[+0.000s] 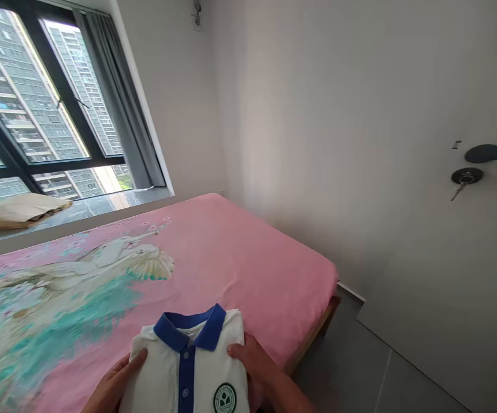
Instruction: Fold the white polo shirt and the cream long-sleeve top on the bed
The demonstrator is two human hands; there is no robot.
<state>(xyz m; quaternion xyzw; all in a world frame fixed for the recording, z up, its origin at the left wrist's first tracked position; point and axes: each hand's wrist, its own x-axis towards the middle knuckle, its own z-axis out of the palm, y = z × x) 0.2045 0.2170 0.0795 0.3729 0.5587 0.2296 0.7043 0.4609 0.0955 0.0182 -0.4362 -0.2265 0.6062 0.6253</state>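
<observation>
A white polo shirt [208, 367] with a blue collar, a blue button placket and a round green badge is held up in front of me, folded to a narrow width. My left hand [117, 378] grips its left edge, thumb on the front and fingers behind. On the opposite edge, my right hand [255, 361] pinches the cloth the same way. The shirt's lower part is cut off by the bottom of the picture. Beneath and beyond it spreads a bed with a pink sheet [252, 246].
A white and teal bird print covers the sheet's left side. On the windowsill [97, 209] lies a beige folded item [18, 209]. A grey curtain [119, 97] hangs by the window. At right is a door with a black handle [485, 154] and a key [459, 189]; grey floor tiles [360, 355] lie below.
</observation>
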